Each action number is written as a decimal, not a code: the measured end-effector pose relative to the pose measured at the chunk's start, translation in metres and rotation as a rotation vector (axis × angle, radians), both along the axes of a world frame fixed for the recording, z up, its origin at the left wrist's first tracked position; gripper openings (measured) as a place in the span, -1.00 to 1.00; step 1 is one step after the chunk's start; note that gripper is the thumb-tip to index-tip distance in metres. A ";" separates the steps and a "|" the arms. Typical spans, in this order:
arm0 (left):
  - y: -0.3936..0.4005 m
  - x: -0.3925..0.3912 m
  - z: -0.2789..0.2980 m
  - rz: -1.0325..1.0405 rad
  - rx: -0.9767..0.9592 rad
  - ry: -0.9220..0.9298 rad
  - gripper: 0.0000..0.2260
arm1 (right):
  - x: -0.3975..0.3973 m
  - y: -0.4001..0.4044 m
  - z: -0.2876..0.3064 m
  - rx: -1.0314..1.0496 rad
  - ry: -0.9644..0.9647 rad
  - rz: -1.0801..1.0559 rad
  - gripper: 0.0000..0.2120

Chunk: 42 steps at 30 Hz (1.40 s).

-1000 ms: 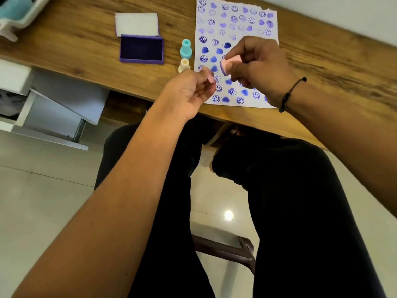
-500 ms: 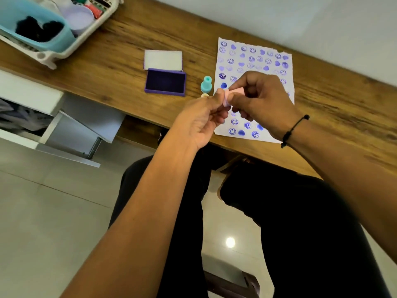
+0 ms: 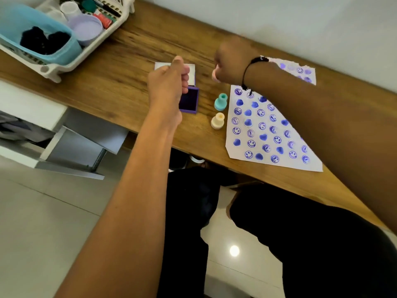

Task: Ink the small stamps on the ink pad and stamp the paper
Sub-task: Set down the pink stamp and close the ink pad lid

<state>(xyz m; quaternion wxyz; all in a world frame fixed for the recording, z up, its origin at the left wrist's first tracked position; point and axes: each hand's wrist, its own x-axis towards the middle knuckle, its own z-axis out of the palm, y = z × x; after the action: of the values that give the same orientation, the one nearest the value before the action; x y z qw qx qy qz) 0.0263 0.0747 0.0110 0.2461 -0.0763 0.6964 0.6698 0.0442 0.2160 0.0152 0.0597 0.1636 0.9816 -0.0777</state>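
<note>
My right hand (image 3: 233, 61) is closed around a small pink stamp (image 3: 214, 75), whose end sticks out below the fist, above the desk to the right of the ink pad. The purple ink pad (image 3: 190, 100) lies open, with its white lid (image 3: 191, 68) just behind it. My left hand (image 3: 168, 82) hovers over the pad's left part with curled fingers, and I see nothing in them. A teal stamp (image 3: 220, 102) and a cream stamp (image 3: 217, 121) stand upright between pad and paper. The white paper (image 3: 268, 134) carries several purple smileys and hearts.
A white rack (image 3: 64, 65) at the back left of the wooden desk (image 3: 120, 82) holds a blue tub, cups and small items. White open drawers (image 3: 64, 145) stand under the desk at the left. My legs are below the desk edge.
Both hands have separated and moved away from the paper toward the ink pad. The right hand carried the pink stamp up and left. The camera view tilted up.
</note>
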 end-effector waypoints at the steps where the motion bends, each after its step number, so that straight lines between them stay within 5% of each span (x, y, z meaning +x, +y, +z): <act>1: -0.001 -0.006 -0.003 0.021 -0.009 -0.002 -0.82 | -0.002 -0.001 -0.004 0.021 -0.027 0.014 -0.81; 8: -0.014 -0.037 -0.017 0.068 -0.172 0.129 -0.81 | -0.003 -0.003 -0.007 0.086 -0.231 0.079 -0.85; 13: -0.020 -0.057 -0.032 0.018 -0.411 0.261 -0.74 | -0.028 -0.008 -0.001 0.006 -0.066 0.110 -0.79; 17: -0.012 -0.069 -0.034 -0.112 -0.695 0.353 -0.83 | -0.045 -0.023 -0.010 -0.096 -0.174 0.089 -0.87; 19: -0.006 -0.071 -0.033 -0.128 -0.758 0.381 -0.76 | -0.053 -0.026 -0.012 -0.120 -0.182 0.009 -0.76; 23: 0.002 -0.077 -0.034 -0.076 -0.722 0.342 -0.69 | -0.061 -0.027 -0.012 -0.143 -0.143 -0.104 -0.65; 28: -0.002 -0.081 -0.036 0.016 -0.413 0.188 -0.74 | -0.061 -0.022 -0.009 -0.222 -0.173 -0.199 -0.67; 30: -0.005 -0.084 -0.033 0.009 -0.343 0.195 -0.84 | -0.058 -0.014 -0.006 -0.462 -0.004 -0.324 -0.72; 33: -0.015 -0.081 -0.025 -0.076 -0.230 0.275 -0.72 | -0.045 -0.005 0.009 -0.889 0.156 -0.453 -0.77; 42: -0.051 -0.058 -0.022 -0.227 -0.183 0.609 -0.86 | -0.011 -0.021 0.045 -0.944 -0.329 -0.059 -0.68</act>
<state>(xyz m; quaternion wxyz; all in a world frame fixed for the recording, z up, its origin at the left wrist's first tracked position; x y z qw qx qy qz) -0.0318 0.0232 -0.0106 0.0917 0.1833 0.7993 0.5649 0.0333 0.1953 0.0600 0.2791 0.1567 0.8120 -0.4882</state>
